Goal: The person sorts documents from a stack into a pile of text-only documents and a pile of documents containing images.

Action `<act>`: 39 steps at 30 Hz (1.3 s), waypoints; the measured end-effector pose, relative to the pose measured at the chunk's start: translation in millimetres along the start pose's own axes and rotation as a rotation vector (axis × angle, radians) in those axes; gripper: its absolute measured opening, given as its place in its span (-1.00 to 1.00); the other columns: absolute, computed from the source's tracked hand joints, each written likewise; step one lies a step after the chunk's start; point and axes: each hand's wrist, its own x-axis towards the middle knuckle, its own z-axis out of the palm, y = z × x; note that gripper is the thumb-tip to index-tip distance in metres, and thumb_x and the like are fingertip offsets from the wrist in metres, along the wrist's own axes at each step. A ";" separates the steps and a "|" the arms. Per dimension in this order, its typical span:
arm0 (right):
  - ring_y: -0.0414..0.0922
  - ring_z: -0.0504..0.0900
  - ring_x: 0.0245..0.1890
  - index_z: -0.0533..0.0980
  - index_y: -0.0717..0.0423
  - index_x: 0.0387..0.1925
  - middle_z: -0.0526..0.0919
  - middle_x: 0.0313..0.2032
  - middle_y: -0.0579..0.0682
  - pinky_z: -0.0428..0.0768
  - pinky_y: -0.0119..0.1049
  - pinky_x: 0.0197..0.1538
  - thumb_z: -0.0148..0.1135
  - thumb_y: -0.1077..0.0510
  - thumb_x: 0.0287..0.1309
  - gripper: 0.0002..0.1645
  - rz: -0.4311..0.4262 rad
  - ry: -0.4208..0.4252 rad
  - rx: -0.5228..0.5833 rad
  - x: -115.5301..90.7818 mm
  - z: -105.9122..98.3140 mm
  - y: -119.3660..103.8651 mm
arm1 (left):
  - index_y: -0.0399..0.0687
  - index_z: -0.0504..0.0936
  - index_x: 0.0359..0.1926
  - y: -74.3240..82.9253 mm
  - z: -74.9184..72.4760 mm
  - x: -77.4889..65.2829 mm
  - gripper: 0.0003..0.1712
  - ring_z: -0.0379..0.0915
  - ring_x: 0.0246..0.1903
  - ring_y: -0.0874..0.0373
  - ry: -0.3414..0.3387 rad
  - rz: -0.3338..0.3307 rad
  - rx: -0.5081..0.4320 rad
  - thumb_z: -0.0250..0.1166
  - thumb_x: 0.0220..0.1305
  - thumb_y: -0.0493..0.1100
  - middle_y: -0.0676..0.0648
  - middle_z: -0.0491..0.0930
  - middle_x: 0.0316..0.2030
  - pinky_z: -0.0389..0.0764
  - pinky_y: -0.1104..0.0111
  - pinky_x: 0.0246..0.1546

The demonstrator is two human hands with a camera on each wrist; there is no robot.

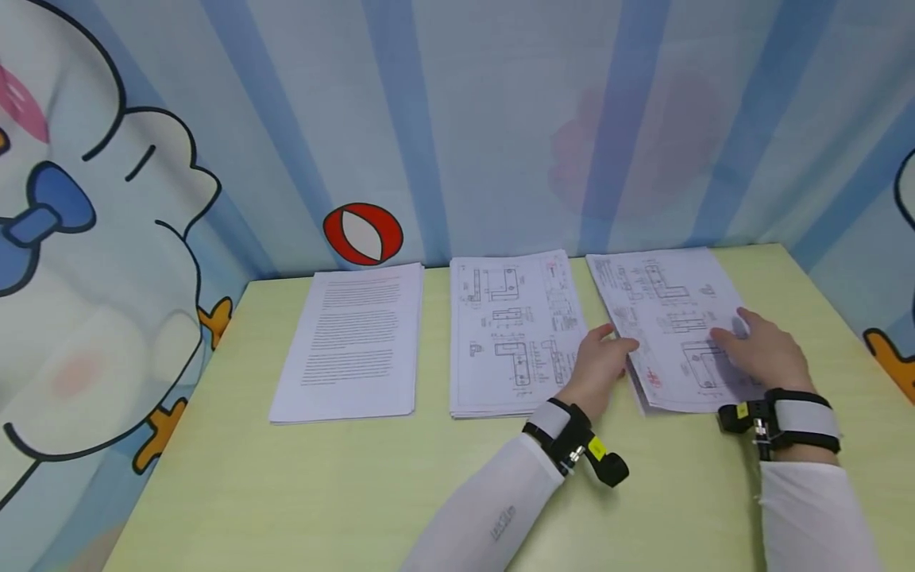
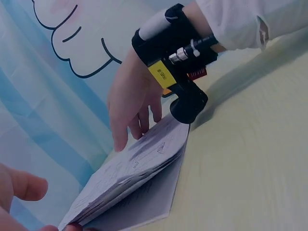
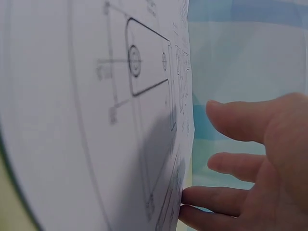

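Note:
My left hand (image 1: 596,364) is at the left edge of the right-hand stack of drawing sheets (image 1: 665,318). In the left wrist view its thumb (image 2: 30,186) stands apart from the paper, while fingertips touch the stack's edge low in the picture. The upper sheets (image 2: 130,161) bow up off a lower sheet (image 2: 154,199), leaving a gap along the near side. On the stack's right side is my right hand (image 1: 772,351), fingers extended. Its lower fingertips (image 3: 192,196) touch the paper's edge in the right wrist view, and its thumb is clear of the sheets.
A middle stack of drawings (image 1: 511,334) lies just left of my left hand. Farther left is a stack of text pages (image 1: 350,345). All rest on a pale yellow-green table (image 1: 300,492), backed by a blue striped curtain (image 1: 493,127). Both wrists wear strapped cameras.

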 end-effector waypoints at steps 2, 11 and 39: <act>0.56 0.27 0.21 -0.08 0.51 0.46 0.17 0.30 0.66 0.34 0.38 0.16 -0.19 -0.20 0.46 -0.05 0.000 0.003 0.002 0.5 1.2 -0.8 | -0.13 0.37 0.37 -1.0 -0.2 1.8 -0.33 0.54 0.07 0.08 0.000 0.006 0.005 0.28 0.23 -0.20 -0.12 0.56 0.16 0.50 0.16 0.22; 0.49 0.37 0.20 0.16 0.48 0.39 0.35 0.22 0.62 0.42 0.32 0.11 -0.18 -0.19 0.47 -0.15 -0.008 0.027 0.033 -0.8 6.2 -15.2 | -0.15 0.59 0.05 -9.6 -8.8 10.2 -0.69 0.58 -0.21 0.12 -0.026 0.054 0.040 0.14 0.31 -0.24 -0.08 0.65 -0.17 0.55 0.34 -0.20; -0.33 0.64 -0.07 0.05 -0.02 0.53 0.57 0.11 -0.20 0.59 -0.43 -0.04 -0.01 0.03 0.49 -0.30 -0.181 -0.349 0.970 -12.9 48.6 -122.6 | 0.21 0.37 0.32 39.3 -165.1 -14.9 -0.58 0.54 -0.23 0.21 0.008 0.350 0.159 0.01 0.51 -0.11 -0.05 0.63 -0.08 0.51 0.40 -0.20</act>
